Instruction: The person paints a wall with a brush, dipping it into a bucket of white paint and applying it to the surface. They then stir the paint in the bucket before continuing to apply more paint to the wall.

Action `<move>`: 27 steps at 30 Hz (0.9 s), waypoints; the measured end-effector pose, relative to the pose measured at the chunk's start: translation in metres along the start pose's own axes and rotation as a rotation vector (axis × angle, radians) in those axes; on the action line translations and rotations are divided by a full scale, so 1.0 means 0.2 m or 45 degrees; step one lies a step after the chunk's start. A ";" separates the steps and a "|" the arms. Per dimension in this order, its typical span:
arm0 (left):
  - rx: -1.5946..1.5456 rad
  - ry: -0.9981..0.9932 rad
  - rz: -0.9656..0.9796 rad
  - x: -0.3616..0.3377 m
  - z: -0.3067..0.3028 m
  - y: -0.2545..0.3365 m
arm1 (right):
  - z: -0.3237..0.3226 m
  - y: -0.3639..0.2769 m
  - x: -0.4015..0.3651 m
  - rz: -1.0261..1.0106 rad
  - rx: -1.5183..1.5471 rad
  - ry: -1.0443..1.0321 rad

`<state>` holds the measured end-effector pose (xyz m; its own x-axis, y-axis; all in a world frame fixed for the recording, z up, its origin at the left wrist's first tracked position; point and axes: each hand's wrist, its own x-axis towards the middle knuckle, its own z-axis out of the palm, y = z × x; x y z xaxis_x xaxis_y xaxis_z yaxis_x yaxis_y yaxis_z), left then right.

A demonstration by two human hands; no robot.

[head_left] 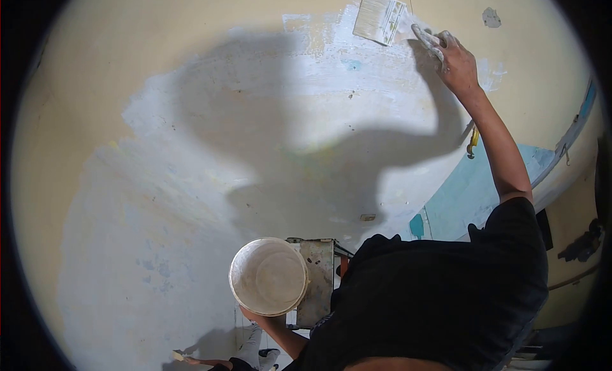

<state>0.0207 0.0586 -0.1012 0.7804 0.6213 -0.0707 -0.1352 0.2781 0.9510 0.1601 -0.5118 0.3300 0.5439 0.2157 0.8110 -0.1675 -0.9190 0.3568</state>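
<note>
My right hand [458, 63], its fingers smeared with white, is closed on the handle of a wide paintbrush [380, 17]. The pale bristles point left and lie over the upper part of the wall [255, 90], where whitish paint borders the cream surface. Lower down, my left hand [258, 318] grips a round bucket [268, 276] from below. White residue coats the bucket's inside, and most of my left fingers are hidden beneath it. A shadow of my head and raised arm falls across the painted area.
A paint-spattered platform [317, 285] stands just right of the bucket. Another person's hand [201, 361] holds a small tool at the lower left. A yellow-handled item [473, 141] and a turquoise patch [468, 192] are on the wall near my right arm.
</note>
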 end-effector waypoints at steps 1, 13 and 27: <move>0.008 -0.002 0.005 0.00 0.00 0.00 | 0.00 0.01 0.01 -0.018 0.022 -0.001; 0.183 -0.008 0.058 0.00 0.02 0.00 | 0.10 0.24 -0.25 0.029 0.085 0.247; 0.309 -0.020 0.121 0.01 0.03 -0.02 | -0.03 0.00 0.07 0.306 0.373 0.002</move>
<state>0.0256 0.0543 -0.1033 0.7808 0.6243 0.0249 -0.0589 0.0339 0.9977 0.1619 -0.5060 0.3438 0.5164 -0.0174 0.8562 -0.0478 -0.9988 0.0086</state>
